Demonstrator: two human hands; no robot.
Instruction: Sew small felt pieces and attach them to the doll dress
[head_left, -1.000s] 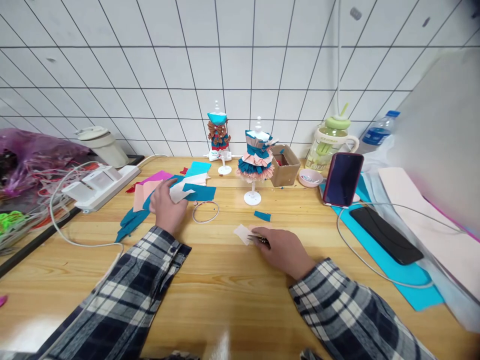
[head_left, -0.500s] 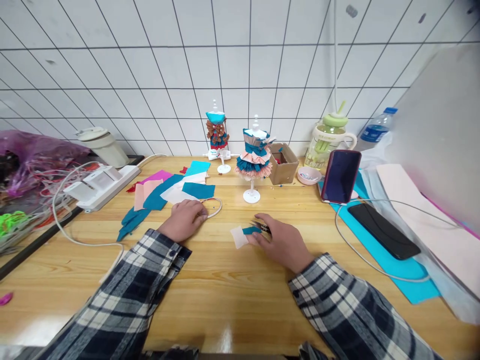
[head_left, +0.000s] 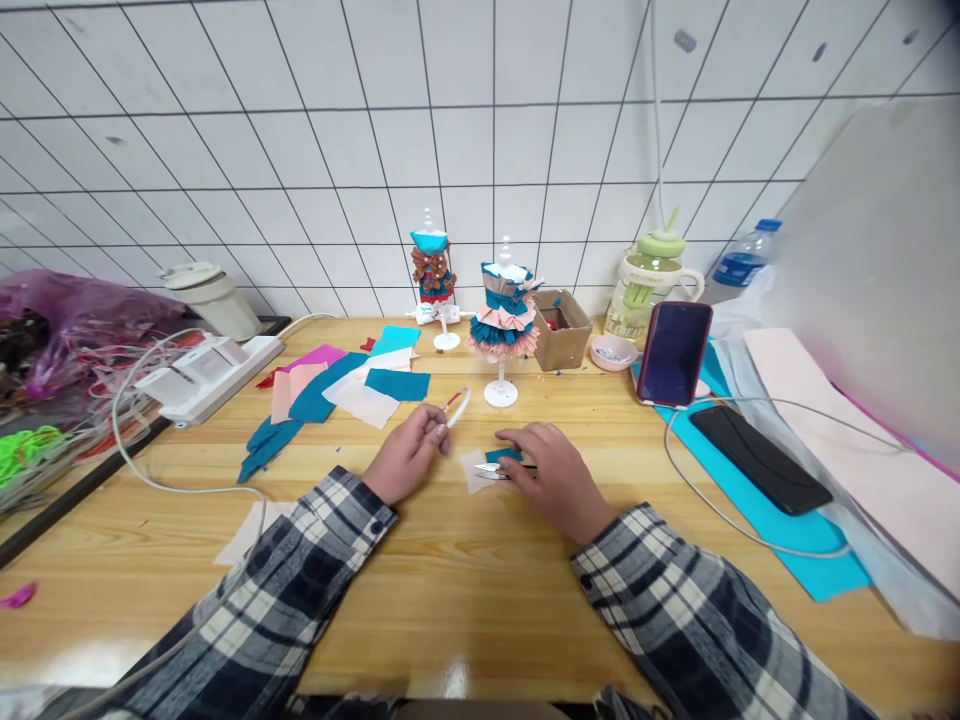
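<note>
My left hand [head_left: 409,455] is closed on a thin white ring [head_left: 460,408], which looks like a narrow roll of tape and stands tilted above the table. My right hand [head_left: 559,475] holds small scissors [head_left: 491,471] with silver blades pointing left; the fingers hide their handle. Under the blades and fingertips lie a small teal paper piece [head_left: 504,455] and a pale paper piece [head_left: 472,470]. Just behind the hands, a mini dress form [head_left: 501,394] wears a ruffled teal and pink dress [head_left: 504,318].
Teal, white, pink and magenta paper pieces [head_left: 397,384] lie at left. A second dress form [head_left: 446,341], cardboard box [head_left: 562,345], pink dish [head_left: 613,352] and green-lidded jug [head_left: 649,285] stand behind. Phones [head_left: 757,458], cables and paper sheets [head_left: 810,400] occupy the right, a power strip [head_left: 225,380] the left.
My left hand has moved right and lifted the white ring off the table, tilting it. In my right hand the scissors have turned, so their blades now lie over the small paper pieces.
</note>
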